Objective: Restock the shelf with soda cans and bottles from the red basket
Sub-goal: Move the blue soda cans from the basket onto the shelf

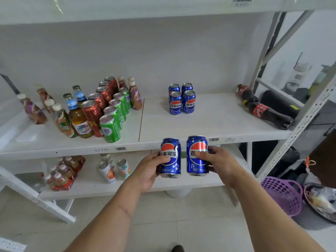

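My left hand [148, 171] grips an upright blue cola can [171, 157] and my right hand [218, 160] grips a second blue cola can [197, 155]. Both cans hang side by side just in front of the white shelf's front edge [181, 140], a little below its surface. Further back on the shelf stands a block of several blue cola cans [182, 100]. Two dark cola bottles [263, 110] lie on their sides at the shelf's right end. The red basket is out of view.
On the shelf's left half stand rows of red cans [98, 104], green cans [112, 122] and several bottles [76, 113]. The lower shelf holds packed bottles [63, 171] and white cans [114, 170]. A purple basket [283, 195] sits on the floor at right, by the metal upright [300, 124].
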